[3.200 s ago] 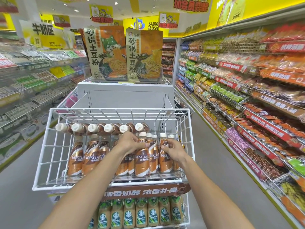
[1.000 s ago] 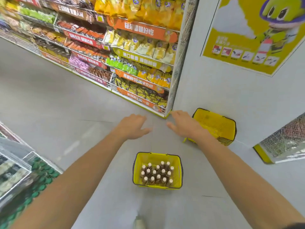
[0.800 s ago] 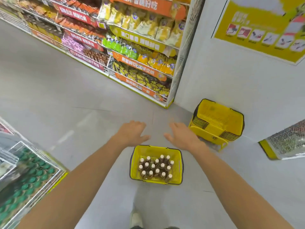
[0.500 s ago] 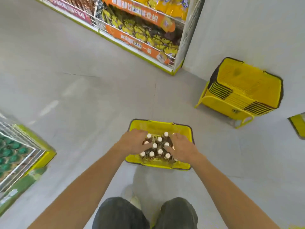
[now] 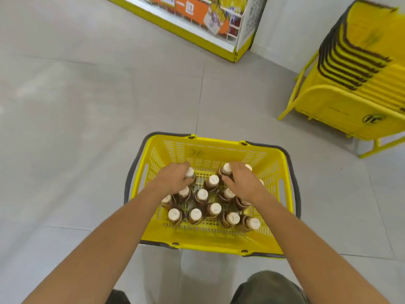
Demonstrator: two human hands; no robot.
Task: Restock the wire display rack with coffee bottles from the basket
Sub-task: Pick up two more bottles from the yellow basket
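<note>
A yellow plastic basket [image 5: 210, 150] with dark handles sits on the grey floor in front of me. Several brown coffee bottles [image 5: 201, 195] with white caps stand upright inside it. My left hand [image 5: 173, 178] is down in the basket, fingers curled around a bottle [image 5: 189, 172] at the back left. My right hand [image 5: 243, 183] is wrapped over a bottle [image 5: 226, 168] at the back right and covers others beneath it. The wire display rack is out of view.
A stack of yellow baskets [image 5: 359, 75] on a yellow stand stands at the right by the white wall. The end of a snack shelf [image 5: 203, 27] runs along the top. My knees [image 5: 267, 286] show at the bottom edge.
I have turned from the rack to the floor basket and crouched closer. Both hands came down from above the basket into it and closed on bottles at the back.
</note>
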